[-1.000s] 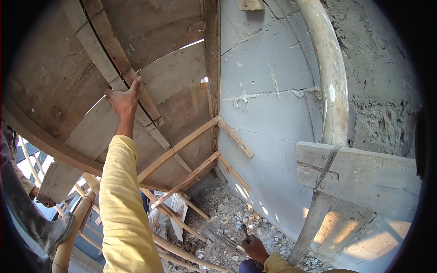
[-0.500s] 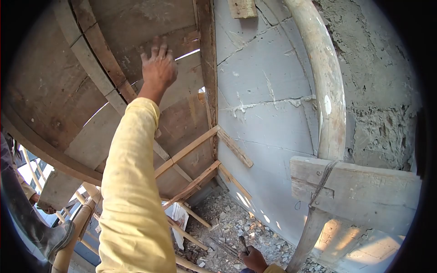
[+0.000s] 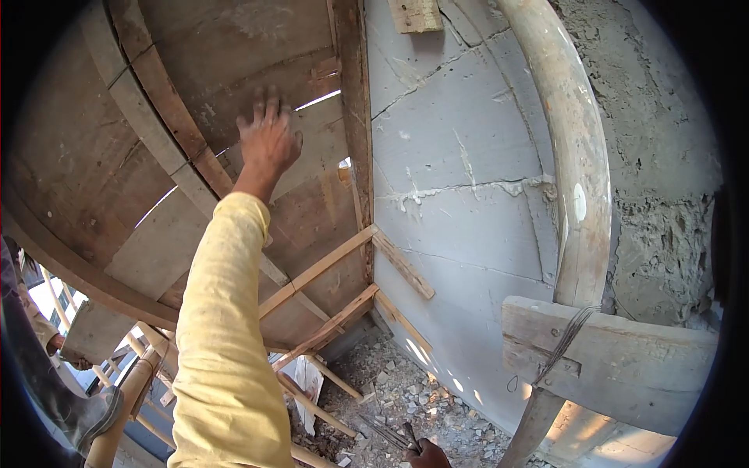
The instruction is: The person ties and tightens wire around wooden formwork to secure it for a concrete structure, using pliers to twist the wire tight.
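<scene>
My left hand (image 3: 269, 144), at the end of a raised yellow sleeve (image 3: 234, 335), is open with its fingers spread, slightly blurred. Its palm faces the brown plywood panel (image 3: 257, 47), and the fingertips overlap the panel close to a bright gap between sheets. Low at the bottom edge, my right hand (image 3: 429, 455) is closed around a dark tool handle (image 3: 410, 434) and a bundle of thin wires (image 3: 384, 431) that sticks out to the left. The tool's other end is hidden in the hand.
A grey board wall (image 3: 452, 140) meets the plywood at a wooden post. Crossing battens (image 3: 320, 269) span the corner above rubble (image 3: 390, 382). On the right, a thick pole (image 3: 577, 156) has a plank (image 3: 624, 359) wired to it. Another person's boot (image 3: 97, 413) rests on bamboo at left.
The view has shifted slightly, with the pole and plank now farther right and lower. My left hand sits a little lower in view, still open; my right hand is nearer the bottom edge.
</scene>
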Motion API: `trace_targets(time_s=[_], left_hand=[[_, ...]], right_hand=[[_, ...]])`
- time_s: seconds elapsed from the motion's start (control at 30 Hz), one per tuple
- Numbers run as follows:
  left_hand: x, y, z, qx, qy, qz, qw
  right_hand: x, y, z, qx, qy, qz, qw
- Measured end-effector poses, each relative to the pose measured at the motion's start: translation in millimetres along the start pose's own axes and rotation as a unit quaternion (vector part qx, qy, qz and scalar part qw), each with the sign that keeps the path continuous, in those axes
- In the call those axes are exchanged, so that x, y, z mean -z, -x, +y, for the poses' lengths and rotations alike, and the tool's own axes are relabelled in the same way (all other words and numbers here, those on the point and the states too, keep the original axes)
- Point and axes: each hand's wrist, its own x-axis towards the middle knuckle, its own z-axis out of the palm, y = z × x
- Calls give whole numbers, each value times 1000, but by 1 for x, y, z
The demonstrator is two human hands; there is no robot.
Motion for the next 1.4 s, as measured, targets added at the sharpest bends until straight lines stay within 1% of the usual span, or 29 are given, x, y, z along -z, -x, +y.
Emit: trace_targets(time_s=[0.07, 0.13, 0.17, 0.27, 0.37, 0.47, 0.57, 0.67, 0.77, 0.87, 0.97, 1.0, 1.07, 1.17, 1.2, 1.3, 1.4], left_hand=[[3, 13, 4, -8, 76, -42, 996], [-7, 15, 8, 84, 183, -18, 979], [-7, 16, 9, 130, 235, -7, 963], [-4, 15, 0, 76, 90, 16, 993], [-6, 6, 1, 154, 170, 3, 973], [-13, 3, 1, 128, 179, -19, 975], [-11, 6, 8, 105, 117, -69, 985], [-11, 10, 9, 79, 66, -108, 989], [-11, 16, 7, 67, 71, -84, 992], [-8, 9, 4, 68, 77, -117, 988], [-2, -1, 6, 64, 57, -146, 986], [1, -1, 7, 63, 55, -127, 988], [5, -4, 11, 60, 55, -87, 993], [8, -18, 10, 94, 64, -151, 982], [5, -22, 11, 97, 60, -150, 982], [-1, -28, 12, 100, 40, -146, 983], [7, -27, 16, 88, 25, -140, 986]], right_hand=[[-4, -4, 8, 20, 11, 4, 1000], [-13, -8, 21, 26, 15, 6, 1000], [-14, -9, 19, 12, 8, 1, 1000], [-8, -5, 12, 11, 10, -10, 1000], [-7, -5, 9, 2, 16, -2, 1000], [-13, -10, 14, -1, 34, 9, 999], [-4, -6, 4, -3, 8, -9, 1000], [-8, -7, 10, 8, 15, -2, 1000], [-12, -9, 21, 17, 9, -21, 1000], [-16, -9, 24, 54, 16, 2, 998], [-12, -5, 17, 58, 3, -16, 998], [-12, -5, 17, 62, -6, -21, 998], [-12, -5, 13, 47, -4, -17, 999], [-9, -2, 8, 45, 4, -18, 999], [-7, 0, 5, 49, 7, -21, 999], [-1, 1, -7, -32, 17, -66, 997], [10, 4, -19, -55, 6, -84, 995]])
